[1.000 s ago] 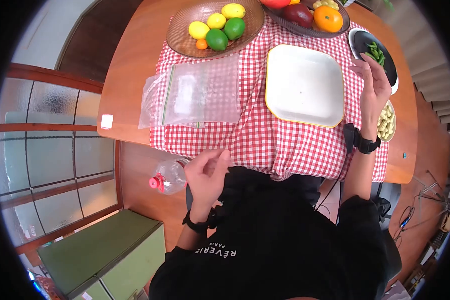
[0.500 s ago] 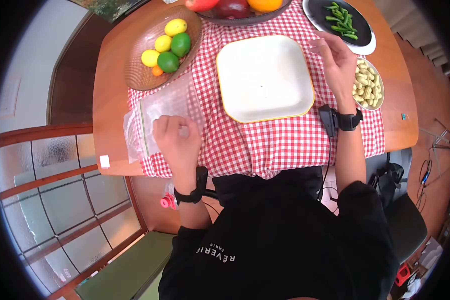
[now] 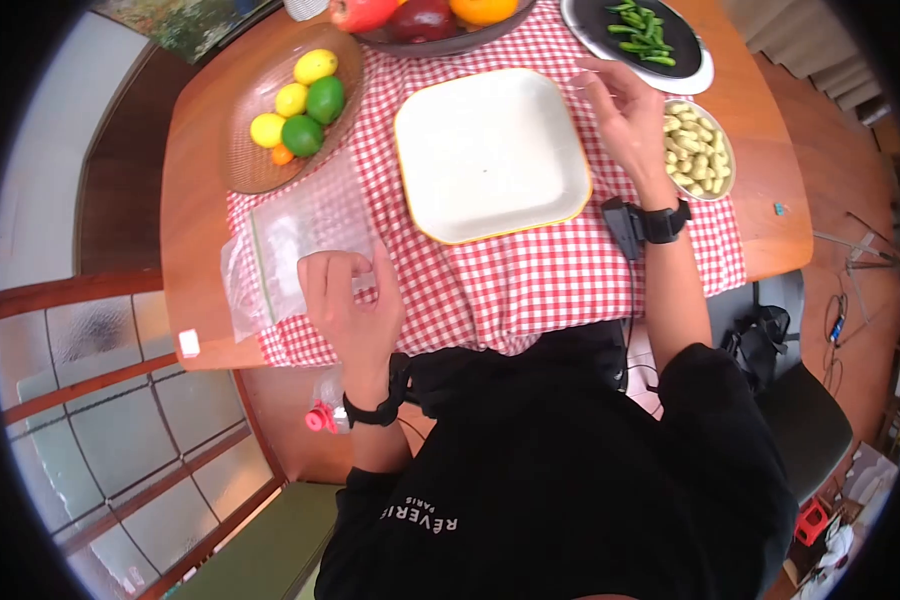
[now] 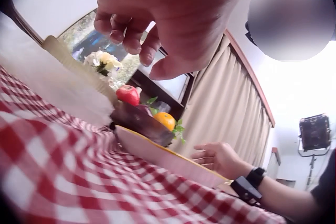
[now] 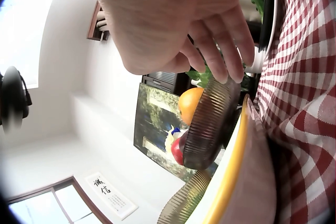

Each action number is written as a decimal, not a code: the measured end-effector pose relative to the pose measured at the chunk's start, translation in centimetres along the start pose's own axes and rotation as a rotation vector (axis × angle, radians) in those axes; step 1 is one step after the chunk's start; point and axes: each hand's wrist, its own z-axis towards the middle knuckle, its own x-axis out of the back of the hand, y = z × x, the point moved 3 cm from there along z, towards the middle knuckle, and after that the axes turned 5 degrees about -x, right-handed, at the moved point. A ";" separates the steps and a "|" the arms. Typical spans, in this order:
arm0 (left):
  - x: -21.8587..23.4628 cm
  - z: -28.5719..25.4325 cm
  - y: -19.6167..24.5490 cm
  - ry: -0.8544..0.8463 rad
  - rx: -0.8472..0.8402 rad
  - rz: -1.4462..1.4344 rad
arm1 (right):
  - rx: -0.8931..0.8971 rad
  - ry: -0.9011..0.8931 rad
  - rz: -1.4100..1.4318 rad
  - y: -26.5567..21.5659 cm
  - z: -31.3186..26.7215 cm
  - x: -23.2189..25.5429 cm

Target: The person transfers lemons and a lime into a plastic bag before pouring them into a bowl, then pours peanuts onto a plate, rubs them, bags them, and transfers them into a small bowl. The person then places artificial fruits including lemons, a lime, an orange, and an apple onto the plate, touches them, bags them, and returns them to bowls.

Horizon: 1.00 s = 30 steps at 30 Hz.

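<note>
My left hand (image 3: 352, 310) hovers with loosely bent fingers over the near edge of the clear zip bags (image 3: 305, 225), holding nothing. In the left wrist view the fingers hang relaxed above the checked cloth. On the other side, my right hand (image 3: 630, 125) is also without anything in it, between the white yellow-rimmed tray (image 3: 490, 150) and the bowl of peanuts (image 3: 698, 152). Its fingers are spread and slightly bent in the right wrist view, above the tray's rim (image 5: 231, 174). The tray's inside shows bare white.
A ribbed basket (image 3: 240, 150) with lemons, green citrus and a small orange fruit stands back left. Behind the tray is a dark fruit bowl (image 3: 440, 40); a black plate (image 3: 598, 20) of green peppers lies back right. A red-capped bottle (image 3: 322, 416) is below the table's edge.
My left hand has risen from beside the table's front edge to above the zip bags. The right hand stays beside the tray. The head view has shifted, so the table things appear farther left.
</note>
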 end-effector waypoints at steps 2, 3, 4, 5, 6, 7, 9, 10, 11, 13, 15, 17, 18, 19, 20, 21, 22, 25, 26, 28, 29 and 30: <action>-0.1 1.5 2.1 0.020 -0.036 -0.131 | 0.038 0.014 -0.090 -1.1 -0.1 0.5; -0.2 2.2 3.2 0.038 -0.075 -0.232 | 0.028 0.018 -0.109 -1.5 -0.1 0.8; -0.7 3.2 3.7 0.072 -0.170 -0.323 | 0.031 0.041 -0.050 -2.1 -0.1 1.2; -1.6 4.1 4.0 0.087 -0.163 -0.354 | 0.036 0.057 0.014 -2.6 -0.2 1.7; -2.3 5.0 4.2 0.122 -0.206 -0.494 | 0.011 0.068 -0.013 -3.2 -0.3 2.7; -3.0 5.8 4.1 0.154 -0.251 -0.628 | 0.014 0.070 -0.034 -3.4 -0.5 3.7; -5.8 7.1 2.7 0.204 -0.213 -0.765 | 0.048 0.106 -0.278 -3.5 -0.9 6.9; -6.8 7.5 2.0 0.250 -0.183 -0.890 | 0.014 0.141 -0.354 -3.2 -1.3 8.5; -7.2 7.6 1.5 0.260 -0.183 -0.910 | 0.020 0.150 -0.374 -2.5 -1.7 10.2; -8.3 7.9 0.9 0.334 -0.200 -0.872 | 0.005 0.297 -0.590 -0.3 -2.7 14.2; -8.4 7.4 0.7 0.346 -0.146 -0.920 | -0.178 0.323 -0.681 2.3 -4.3 18.1; -7.7 7.2 0.8 0.316 -0.166 -0.881 | -0.175 0.355 -0.798 5.2 -6.1 20.9; -7.3 7.2 0.9 0.307 -0.176 -0.863 | -0.167 0.363 -0.811 5.6 -6.5 21.5; -7.2 7.0 0.9 0.316 -0.176 -0.872 | -0.349 0.337 -0.605 6.4 -7.1 21.9; -7.3 6.8 1.0 0.286 -0.141 -0.880 | -0.525 0.302 -0.392 7.4 -7.7 22.0; -7.4 6.8 0.9 0.255 -0.107 -0.885 | -0.519 0.302 -0.396 7.5 -7.9 21.9; -7.3 6.9 0.9 0.262 -0.105 -0.884 | -0.568 0.262 -0.312 7.9 -8.1 21.7; -7.1 7.1 1.0 0.253 -0.209 -0.743 | -0.636 0.210 -0.154 8.0 -7.7 20.9; -7.1 7.1 0.9 0.264 -0.209 -0.729 | -0.659 0.197 -0.153 7.8 -7.6 20.7; -7.1 7.1 0.7 0.277 -0.209 -0.714 | -0.680 0.183 -0.152 7.3 -7.2 20.4; -7.1 7.2 0.7 0.280 -0.210 -0.714 | -0.705 0.184 -0.136 7.1 -7.0 20.2; -7.1 7.2 0.7 0.283 -0.210 -0.712 | -0.730 0.183 -0.119 6.8 -6.8 20.0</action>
